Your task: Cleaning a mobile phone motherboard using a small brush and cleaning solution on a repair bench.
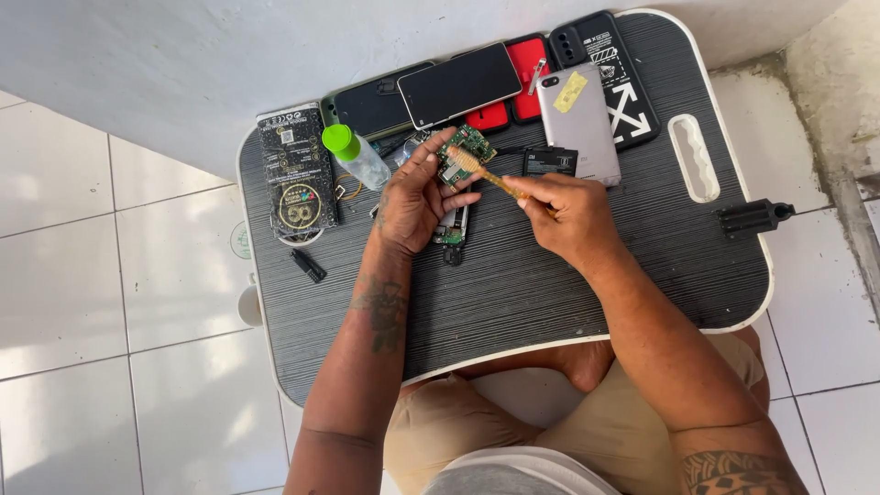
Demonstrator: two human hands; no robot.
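Note:
My left hand (pixel 414 197) holds a small green circuit board (pixel 469 147) up above the lap table (pixel 513 284). My right hand (pixel 570 215) grips the handle of a yellow toothbrush (pixel 486 173), whose bristle end rests on the board. Under my left hand lies an opened phone frame (pixel 452 231) with a green part showing. A small black battery (pixel 549 161) lies just beyond my right hand.
Along the far edge lie a silver phone (pixel 579 117), a black phone (pixel 458 84), red cases (pixel 522 69) and a black printed case (pixel 612 64). At left stand a green-capped clear bottle (pixel 356 156) and a dark box (pixel 298 170). White floor tiles surround the table.

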